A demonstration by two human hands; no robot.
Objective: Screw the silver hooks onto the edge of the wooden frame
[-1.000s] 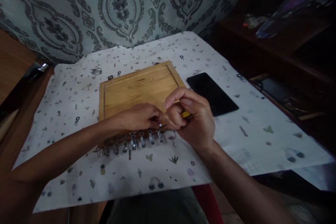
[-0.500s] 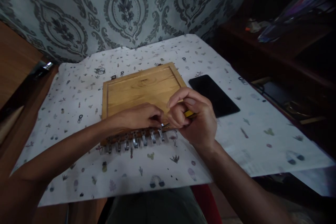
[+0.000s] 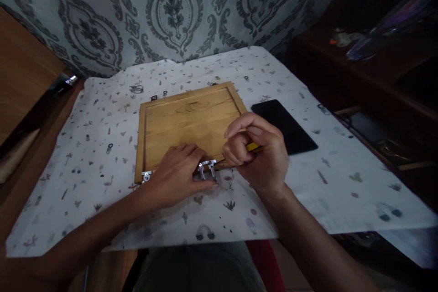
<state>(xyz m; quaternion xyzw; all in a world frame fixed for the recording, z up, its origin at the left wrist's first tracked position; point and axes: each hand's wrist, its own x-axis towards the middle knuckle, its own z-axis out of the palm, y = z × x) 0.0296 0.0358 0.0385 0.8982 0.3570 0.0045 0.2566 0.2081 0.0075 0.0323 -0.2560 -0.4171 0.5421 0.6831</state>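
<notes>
A framed wooden board [image 3: 191,123] lies on the tablecloth, with a shiny metal strip of hooks [image 3: 207,164] along its near edge. My left hand [image 3: 179,173] is wrapped over that edge, fingers on the board and thumb along the near side, gripping the strip and hiding its middle. At the left corner another bit of metal with holes shows. In my right hand [image 3: 258,150], closed in a fist, is a screwdriver [image 3: 253,146] with a yellow and black handle. Its thin shaft points left, its tip close to the strip's right end; whether they touch I cannot tell.
A black tablet-like slab [image 3: 285,125] lies right of the board, just behind my right hand. The white patterned tablecloth [image 3: 112,100] reaches back to a patterned wall covering [image 3: 174,13]. Dark shelving [image 3: 369,73] stands at the right.
My left hand has gone from pinching near the strip's right end to gripping over the strip and board edge. The strip's hooks look turned. The right hand keeps its hold on the screwdriver.
</notes>
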